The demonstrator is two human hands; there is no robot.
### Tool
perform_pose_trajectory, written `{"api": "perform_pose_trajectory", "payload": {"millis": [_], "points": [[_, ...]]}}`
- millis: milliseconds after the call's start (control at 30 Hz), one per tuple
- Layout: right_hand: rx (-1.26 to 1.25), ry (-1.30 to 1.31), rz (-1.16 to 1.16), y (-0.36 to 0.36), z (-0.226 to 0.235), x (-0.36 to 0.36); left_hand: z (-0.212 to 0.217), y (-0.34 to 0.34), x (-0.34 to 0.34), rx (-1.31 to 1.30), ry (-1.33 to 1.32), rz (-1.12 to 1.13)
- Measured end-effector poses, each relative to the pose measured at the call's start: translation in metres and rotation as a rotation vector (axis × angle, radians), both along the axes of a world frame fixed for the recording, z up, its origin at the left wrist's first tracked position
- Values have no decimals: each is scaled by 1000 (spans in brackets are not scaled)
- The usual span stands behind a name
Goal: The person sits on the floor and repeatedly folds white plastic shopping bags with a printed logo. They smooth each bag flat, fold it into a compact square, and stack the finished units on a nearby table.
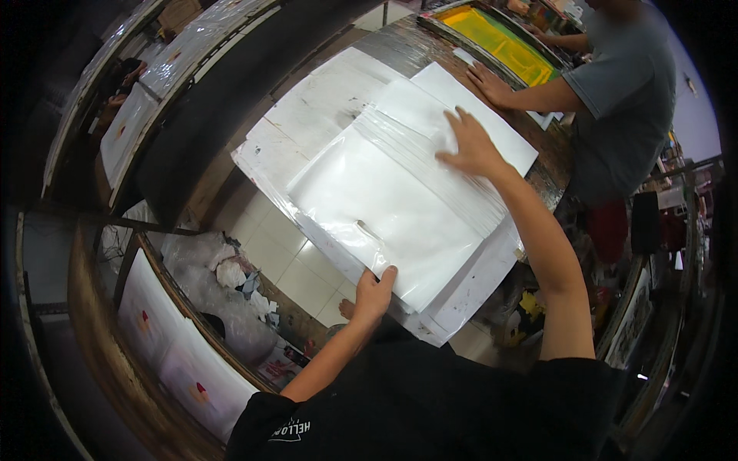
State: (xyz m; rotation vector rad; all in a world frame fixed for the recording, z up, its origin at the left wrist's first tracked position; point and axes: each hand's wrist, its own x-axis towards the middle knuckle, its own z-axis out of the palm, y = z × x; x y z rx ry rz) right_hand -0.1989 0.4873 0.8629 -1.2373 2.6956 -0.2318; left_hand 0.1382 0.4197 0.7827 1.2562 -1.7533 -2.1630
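A fanned stack of glossy white plastic sheets lies on a larger white board in the middle of the view. At its near edge my left hand grips the sheets, thumb on top and the other fingers hidden underneath. My right hand is over the far right part of the stack with its fingers spread, slightly blurred. Whether its palm touches the sheets I cannot tell. Beneath that hand, the sheet edges form several close parallel lines. A white sheet sticks out past the stack at the far right.
Across the dark worktable, a person in a grey shirt rests a hand near the sheets. A frame with a yellow-green screen lies beside them. Racks with printed sheets stand at left; crumpled plastic lies on the floor.
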Motion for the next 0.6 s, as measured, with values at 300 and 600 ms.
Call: {"api": "perform_pose_trajectory", "payload": {"millis": [300, 600], "points": [[426, -26, 37, -16, 17, 74, 16, 4, -3, 31, 4, 10], [336, 338, 110, -13, -15, 70, 16, 8, -3, 79, 41, 33]]}}
